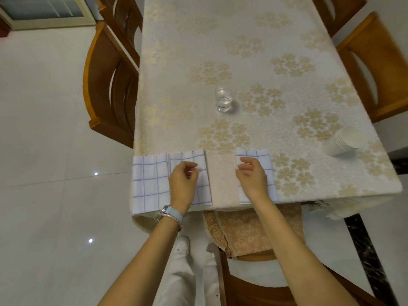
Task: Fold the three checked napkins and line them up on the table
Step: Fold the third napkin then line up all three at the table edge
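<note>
Three checked napkins lie folded in a row along the edge of the surface [220, 51], all nearer the person than the glass [223, 100]. The left napkin [150, 184] and the middle napkin [204, 191] lie to the left of the glass and meet side by side. The right napkin [263, 160] lies to its right. A bare strip of cloth between the middle and right napkins lines up with the glass. The left hand [183, 177] is over the middle napkin. Its fingers [192, 165] are curled with the tips close together, and I cannot tell whether they pinch the fabric. The right hand [251, 175] is over the right napkin; its fingers [247, 161] are loosely curled, thumb and forefinger apart, gripping nothing. A watch [172, 214] sits on the left wrist. A stack of paper cups [341, 141] lies on its side well to the right of the glass, near that edge of the surface. Wooden chairs [106, 85] stand on both sides of the surface, left and right of the glass.
</note>
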`<move>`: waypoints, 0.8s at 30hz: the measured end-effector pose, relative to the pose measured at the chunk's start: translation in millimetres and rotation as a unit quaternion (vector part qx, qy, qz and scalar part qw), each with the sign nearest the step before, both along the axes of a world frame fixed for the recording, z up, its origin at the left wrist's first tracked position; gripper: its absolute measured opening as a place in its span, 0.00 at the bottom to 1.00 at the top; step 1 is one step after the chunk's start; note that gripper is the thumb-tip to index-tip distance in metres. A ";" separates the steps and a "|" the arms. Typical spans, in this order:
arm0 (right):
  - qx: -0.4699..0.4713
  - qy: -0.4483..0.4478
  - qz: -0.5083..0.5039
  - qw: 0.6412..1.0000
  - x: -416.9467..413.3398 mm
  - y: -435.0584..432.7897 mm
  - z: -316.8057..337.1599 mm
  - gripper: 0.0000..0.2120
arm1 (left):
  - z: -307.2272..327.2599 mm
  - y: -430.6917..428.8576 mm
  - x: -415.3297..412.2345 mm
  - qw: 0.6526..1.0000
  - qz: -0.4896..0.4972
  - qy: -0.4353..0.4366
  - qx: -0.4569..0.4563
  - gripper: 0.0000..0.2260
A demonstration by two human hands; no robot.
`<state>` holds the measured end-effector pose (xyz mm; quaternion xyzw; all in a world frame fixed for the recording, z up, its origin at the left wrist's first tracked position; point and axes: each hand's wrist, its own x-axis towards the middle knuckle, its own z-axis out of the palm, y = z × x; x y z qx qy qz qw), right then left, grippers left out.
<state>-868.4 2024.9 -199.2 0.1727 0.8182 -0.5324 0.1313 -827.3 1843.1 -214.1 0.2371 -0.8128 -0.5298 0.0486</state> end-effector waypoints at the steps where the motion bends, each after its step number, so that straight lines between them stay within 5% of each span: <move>1: 0.007 0.006 -0.022 1.000 0.0 12.2 0.9 0.16 | 0.1 13.6 -2.8 1.000 -0.027 -0.003 0.010 0.05; 7: 0.067 0.000 -0.090 0.994 -1.5 77.7 -3.6 0.16 | -7.1 83.7 -16.0 0.992 -0.102 -0.069 0.026 0.09; 24: 0.072 -0.042 -0.053 0.995 -4.9 94.7 -18.1 0.13 | -14.5 106.9 -30.5 0.990 -0.049 -0.130 0.000 0.03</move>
